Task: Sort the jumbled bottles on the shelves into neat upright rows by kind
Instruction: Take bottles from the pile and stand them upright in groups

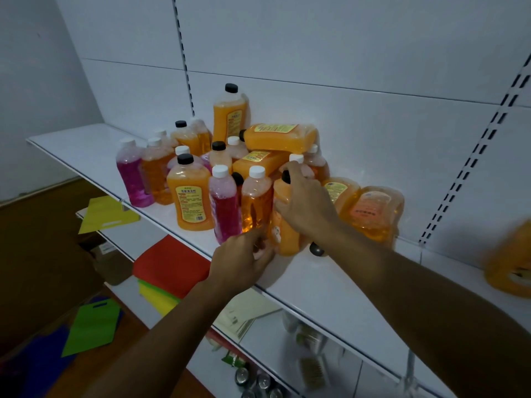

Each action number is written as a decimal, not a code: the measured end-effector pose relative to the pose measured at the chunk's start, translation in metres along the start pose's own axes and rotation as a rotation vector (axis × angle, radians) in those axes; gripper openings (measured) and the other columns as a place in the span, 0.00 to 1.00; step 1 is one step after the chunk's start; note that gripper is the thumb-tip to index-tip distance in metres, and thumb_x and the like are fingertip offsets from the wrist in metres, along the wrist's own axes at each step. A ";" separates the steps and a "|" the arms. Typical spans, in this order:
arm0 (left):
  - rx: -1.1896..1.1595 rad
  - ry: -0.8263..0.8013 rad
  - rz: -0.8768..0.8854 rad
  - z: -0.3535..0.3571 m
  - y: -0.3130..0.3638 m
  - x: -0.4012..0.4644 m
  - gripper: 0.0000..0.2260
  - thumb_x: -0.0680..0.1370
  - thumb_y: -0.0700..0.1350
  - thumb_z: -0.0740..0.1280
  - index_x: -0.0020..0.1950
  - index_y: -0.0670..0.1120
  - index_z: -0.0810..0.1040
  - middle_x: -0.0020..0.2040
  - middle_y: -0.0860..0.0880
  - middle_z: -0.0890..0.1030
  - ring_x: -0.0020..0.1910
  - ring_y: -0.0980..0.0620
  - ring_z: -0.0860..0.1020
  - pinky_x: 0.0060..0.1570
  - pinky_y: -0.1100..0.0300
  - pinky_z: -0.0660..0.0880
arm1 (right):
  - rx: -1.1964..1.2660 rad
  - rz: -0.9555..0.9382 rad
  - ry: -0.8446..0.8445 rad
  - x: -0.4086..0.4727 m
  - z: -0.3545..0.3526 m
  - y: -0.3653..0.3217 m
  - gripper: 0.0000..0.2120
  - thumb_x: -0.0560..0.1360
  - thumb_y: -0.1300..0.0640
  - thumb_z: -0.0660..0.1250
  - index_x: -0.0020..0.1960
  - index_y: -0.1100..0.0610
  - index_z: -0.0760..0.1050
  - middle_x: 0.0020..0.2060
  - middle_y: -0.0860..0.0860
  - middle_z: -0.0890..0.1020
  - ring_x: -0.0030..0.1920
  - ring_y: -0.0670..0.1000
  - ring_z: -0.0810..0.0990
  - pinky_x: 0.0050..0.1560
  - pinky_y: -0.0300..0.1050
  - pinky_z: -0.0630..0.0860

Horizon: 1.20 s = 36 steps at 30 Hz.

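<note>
Both hands: right hand [301, 208] clamped on orange bottle [287, 225], left hand [244, 254] at its base | beyond: bottles jumbled, several toppled | sorting barely begun

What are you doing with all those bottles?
A person is tidying a white shelf of jumbled orange and pink bottles. The right hand grips an opaque orange black-capped bottle near its top; the left hand holds the base of a clear amber white-capped bottle. Several orange bottles lie on their sides behind.
</note>
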State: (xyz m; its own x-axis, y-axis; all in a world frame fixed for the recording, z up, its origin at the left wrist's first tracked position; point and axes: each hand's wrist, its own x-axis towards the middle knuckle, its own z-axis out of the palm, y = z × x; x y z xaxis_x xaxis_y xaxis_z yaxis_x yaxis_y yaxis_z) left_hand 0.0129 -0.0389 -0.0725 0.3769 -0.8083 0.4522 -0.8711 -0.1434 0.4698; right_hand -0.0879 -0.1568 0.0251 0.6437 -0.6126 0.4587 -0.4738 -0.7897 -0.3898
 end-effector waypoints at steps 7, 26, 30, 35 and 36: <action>-0.142 -0.056 -0.038 0.002 0.011 -0.001 0.35 0.71 0.73 0.59 0.69 0.51 0.66 0.61 0.55 0.77 0.55 0.55 0.78 0.49 0.53 0.78 | 0.270 0.044 -0.140 -0.024 -0.032 0.005 0.30 0.74 0.56 0.71 0.69 0.43 0.60 0.65 0.46 0.74 0.61 0.50 0.76 0.49 0.40 0.76; -0.644 -0.514 0.242 0.107 0.215 0.020 0.31 0.66 0.67 0.71 0.63 0.50 0.74 0.54 0.57 0.82 0.51 0.60 0.81 0.52 0.56 0.80 | 0.345 0.385 -0.174 -0.149 -0.216 0.151 0.26 0.70 0.60 0.75 0.63 0.50 0.69 0.59 0.50 0.78 0.55 0.51 0.80 0.53 0.51 0.81; -0.619 -0.539 0.240 0.142 0.257 0.023 0.29 0.66 0.64 0.71 0.62 0.52 0.73 0.52 0.60 0.80 0.49 0.63 0.79 0.48 0.66 0.77 | 0.305 0.442 -0.086 -0.173 -0.236 0.189 0.25 0.70 0.60 0.75 0.63 0.51 0.70 0.56 0.50 0.78 0.54 0.50 0.80 0.54 0.54 0.80; -0.605 -0.528 0.203 0.177 0.292 0.027 0.24 0.71 0.56 0.74 0.63 0.50 0.74 0.53 0.56 0.81 0.50 0.58 0.79 0.50 0.64 0.77 | 0.223 0.437 -0.053 -0.185 -0.246 0.226 0.27 0.71 0.61 0.74 0.67 0.53 0.69 0.58 0.49 0.79 0.56 0.48 0.79 0.57 0.52 0.78; -0.605 -0.520 0.185 0.182 0.297 0.029 0.24 0.71 0.56 0.74 0.63 0.49 0.73 0.55 0.55 0.80 0.51 0.57 0.79 0.50 0.63 0.77 | 0.196 0.435 -0.050 -0.185 -0.248 0.231 0.28 0.71 0.60 0.74 0.68 0.52 0.68 0.59 0.48 0.78 0.57 0.48 0.79 0.58 0.51 0.78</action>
State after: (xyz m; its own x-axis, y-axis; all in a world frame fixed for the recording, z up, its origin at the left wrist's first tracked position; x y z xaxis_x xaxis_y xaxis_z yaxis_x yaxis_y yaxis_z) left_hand -0.2927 -0.2090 -0.0577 -0.0799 -0.9715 0.2232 -0.5282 0.2312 0.8170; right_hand -0.4654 -0.2342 0.0481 0.4410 -0.8787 0.1827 -0.5867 -0.4363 -0.6822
